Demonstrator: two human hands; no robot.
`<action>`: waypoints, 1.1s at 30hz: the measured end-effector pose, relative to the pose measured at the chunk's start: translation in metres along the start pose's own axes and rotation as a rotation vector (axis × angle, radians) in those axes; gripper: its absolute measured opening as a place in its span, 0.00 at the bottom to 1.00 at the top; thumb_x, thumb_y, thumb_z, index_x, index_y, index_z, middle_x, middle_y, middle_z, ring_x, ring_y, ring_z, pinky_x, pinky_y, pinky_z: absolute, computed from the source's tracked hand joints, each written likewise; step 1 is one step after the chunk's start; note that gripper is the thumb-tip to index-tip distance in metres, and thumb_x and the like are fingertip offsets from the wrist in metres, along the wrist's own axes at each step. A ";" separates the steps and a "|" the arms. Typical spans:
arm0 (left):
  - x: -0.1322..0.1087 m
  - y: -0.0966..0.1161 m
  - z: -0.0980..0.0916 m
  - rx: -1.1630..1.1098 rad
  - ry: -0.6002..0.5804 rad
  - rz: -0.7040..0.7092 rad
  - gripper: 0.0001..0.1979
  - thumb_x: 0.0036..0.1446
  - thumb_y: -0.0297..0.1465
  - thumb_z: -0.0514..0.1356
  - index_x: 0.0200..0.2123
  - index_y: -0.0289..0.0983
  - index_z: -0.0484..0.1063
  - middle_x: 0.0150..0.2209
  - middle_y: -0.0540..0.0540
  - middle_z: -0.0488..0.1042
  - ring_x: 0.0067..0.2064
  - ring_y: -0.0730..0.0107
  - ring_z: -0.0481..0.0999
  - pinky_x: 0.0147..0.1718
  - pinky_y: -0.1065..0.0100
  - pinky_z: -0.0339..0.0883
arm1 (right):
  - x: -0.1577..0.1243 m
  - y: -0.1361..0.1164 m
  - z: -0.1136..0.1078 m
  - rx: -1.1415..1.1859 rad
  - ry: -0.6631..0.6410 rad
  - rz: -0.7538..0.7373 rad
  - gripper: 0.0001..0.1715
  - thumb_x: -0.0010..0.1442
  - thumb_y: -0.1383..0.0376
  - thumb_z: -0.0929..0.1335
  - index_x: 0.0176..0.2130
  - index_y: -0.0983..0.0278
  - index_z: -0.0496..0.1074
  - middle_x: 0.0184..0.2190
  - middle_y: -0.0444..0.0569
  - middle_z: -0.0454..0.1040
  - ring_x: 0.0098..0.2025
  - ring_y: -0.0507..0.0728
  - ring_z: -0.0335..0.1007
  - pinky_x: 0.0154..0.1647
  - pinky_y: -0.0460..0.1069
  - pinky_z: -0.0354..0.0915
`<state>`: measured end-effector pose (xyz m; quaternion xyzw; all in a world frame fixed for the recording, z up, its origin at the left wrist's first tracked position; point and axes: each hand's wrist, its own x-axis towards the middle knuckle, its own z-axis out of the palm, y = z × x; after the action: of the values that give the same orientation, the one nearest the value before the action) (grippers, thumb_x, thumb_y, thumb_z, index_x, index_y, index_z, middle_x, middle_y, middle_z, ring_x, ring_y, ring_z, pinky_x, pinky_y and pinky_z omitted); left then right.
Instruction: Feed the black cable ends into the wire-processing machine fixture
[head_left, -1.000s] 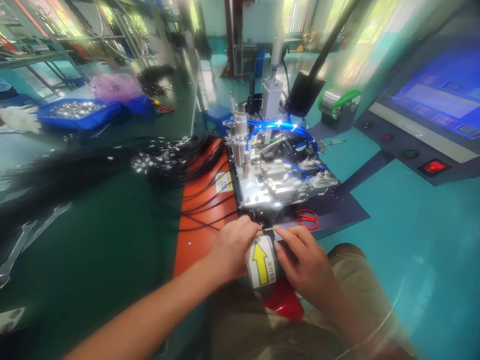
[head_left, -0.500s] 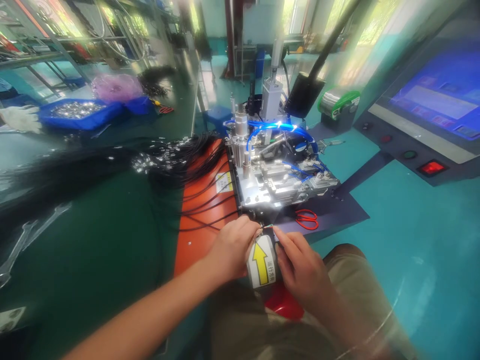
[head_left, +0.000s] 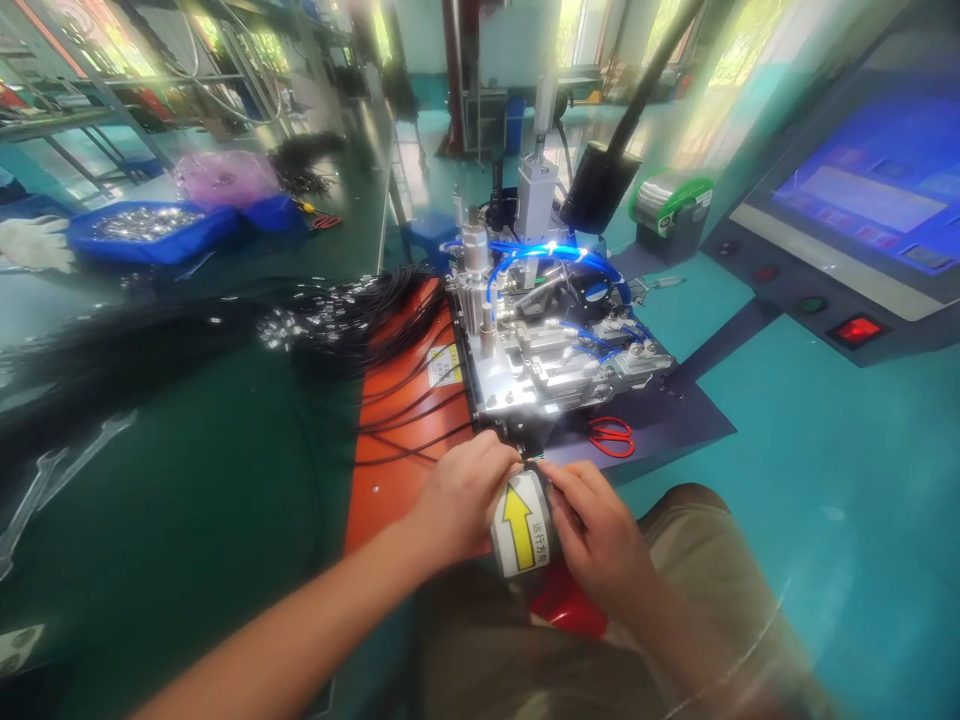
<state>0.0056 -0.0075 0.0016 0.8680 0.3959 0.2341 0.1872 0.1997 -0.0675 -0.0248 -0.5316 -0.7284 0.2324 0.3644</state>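
Note:
My left hand [head_left: 466, 490] is closed in a pinch at the front of the machine, on a thin cable whose body is mostly hidden by the fingers. Fine coloured wires [head_left: 534, 459] show at its end between my two hands. My right hand [head_left: 600, 515] bends its fingers in from the right, its fingertips closed at those wires. Just below both hands is a rounded guard with a white label [head_left: 523, 525] bearing a yellow arrow. Beyond them stands the metal machine [head_left: 555, 360] with blue air tubes.
Red-handled scissors [head_left: 611, 437] lie right of my hands. Black cables [head_left: 405, 330] spread over the orange plate [head_left: 375, 510]. Wrenches [head_left: 52, 490] and a blue tray of metal parts [head_left: 150, 235] are at left. A control screen [head_left: 862, 200] and solder spool [head_left: 671, 205] stand right.
My right fingertips have moved slightly left, closer to my left fingers, and less of the wires shows between them. The left hand keeps its pinch. The whole view has shifted slightly.

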 end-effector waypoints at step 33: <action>-0.001 -0.004 0.003 0.035 -0.008 0.033 0.09 0.66 0.30 0.50 0.38 0.37 0.70 0.33 0.46 0.67 0.33 0.67 0.67 0.32 0.67 0.61 | 0.004 -0.013 0.011 -0.093 0.150 -0.076 0.19 0.66 0.67 0.64 0.55 0.62 0.71 0.39 0.53 0.73 0.39 0.57 0.73 0.41 0.51 0.70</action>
<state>0.0042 -0.0063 -0.0029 0.8785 0.3848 0.2268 0.1696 0.1831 -0.0673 -0.0212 -0.5358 -0.7288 0.1440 0.4013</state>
